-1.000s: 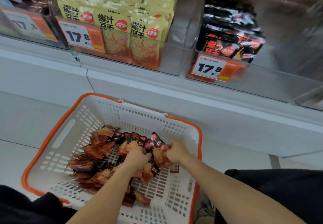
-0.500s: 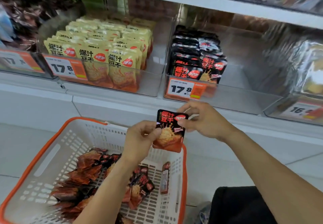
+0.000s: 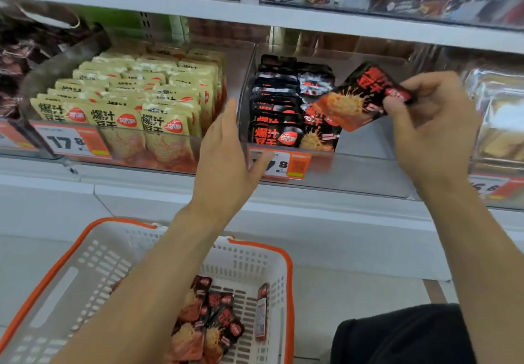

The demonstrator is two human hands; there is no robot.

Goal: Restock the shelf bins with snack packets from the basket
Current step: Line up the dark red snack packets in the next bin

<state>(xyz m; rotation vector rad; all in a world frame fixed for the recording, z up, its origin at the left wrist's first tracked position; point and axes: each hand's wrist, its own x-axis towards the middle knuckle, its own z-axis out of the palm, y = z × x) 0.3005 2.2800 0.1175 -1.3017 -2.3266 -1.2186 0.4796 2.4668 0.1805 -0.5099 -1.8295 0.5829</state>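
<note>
Fingers of the right hand (image 3: pixel 433 125) pinch one black-and-red foil snack packet (image 3: pixel 360 99) by its top corner, tilted, up over the clear plastic shelf bin (image 3: pixel 368 170) beside the rows of matching black packets (image 3: pixel 286 108). Left hand (image 3: pixel 226 159) is spread flat with straight fingers, gripping nothing, in front of the bin's orange price tag (image 3: pixel 283 165). Down below, the white perforated basket with an orange rim (image 3: pixel 286 278) holds more black-and-red packets (image 3: pixel 209 326). Next bin left: yellow packets (image 3: pixel 136 99).

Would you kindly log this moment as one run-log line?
right hand: pinches black packet over black-packet bin | left hand: open, empty | basket: packets remain
</note>
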